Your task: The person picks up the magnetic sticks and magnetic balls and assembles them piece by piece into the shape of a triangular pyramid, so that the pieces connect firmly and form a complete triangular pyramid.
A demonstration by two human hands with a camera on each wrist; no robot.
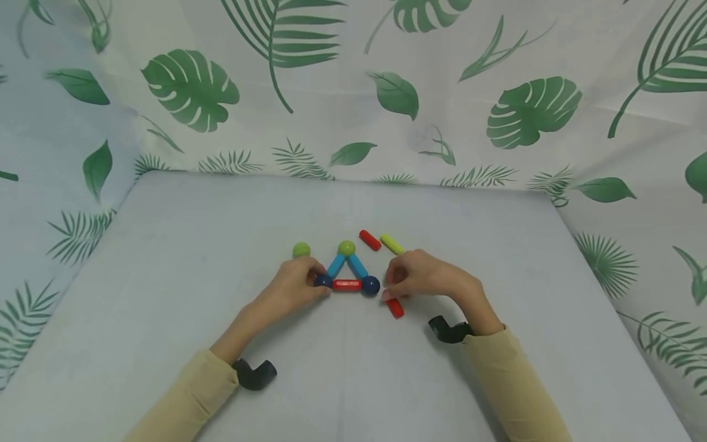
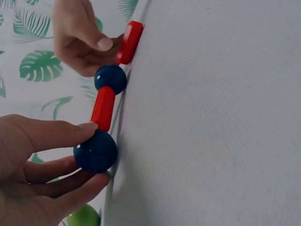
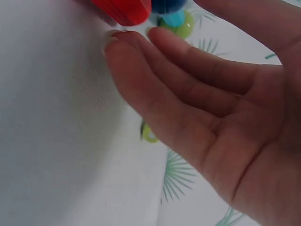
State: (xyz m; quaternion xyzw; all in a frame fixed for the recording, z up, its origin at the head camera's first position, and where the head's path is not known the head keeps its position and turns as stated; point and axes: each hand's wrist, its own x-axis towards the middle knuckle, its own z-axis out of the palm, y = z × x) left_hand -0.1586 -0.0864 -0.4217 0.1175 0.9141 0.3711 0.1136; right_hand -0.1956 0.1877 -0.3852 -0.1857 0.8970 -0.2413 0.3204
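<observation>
A triangle of magnetic rods and balls lies on the white table. A green ball [image 1: 346,248] tops it, two light blue rods [image 1: 358,266] form its sides, and a red rod [image 1: 347,285] joins two dark blue balls at its base. My left hand [image 1: 289,282] pinches the left dark blue ball [image 2: 95,151] between thumb and fingers. Beside the right dark blue ball [image 1: 370,285], my right hand [image 1: 422,276] has loosely bent fingers with nothing between them. Its fingertips are right by a loose red rod [image 1: 396,308], which shows at the top of the right wrist view.
Behind the triangle lie another red rod [image 1: 370,240] and a yellow-green rod [image 1: 391,244]. A loose green ball [image 1: 301,249] sits just beyond my left hand. Black wrist devices [image 1: 255,375] stick out from both sleeves. Leaf-printed cloth [image 1: 331,104] hangs round the table.
</observation>
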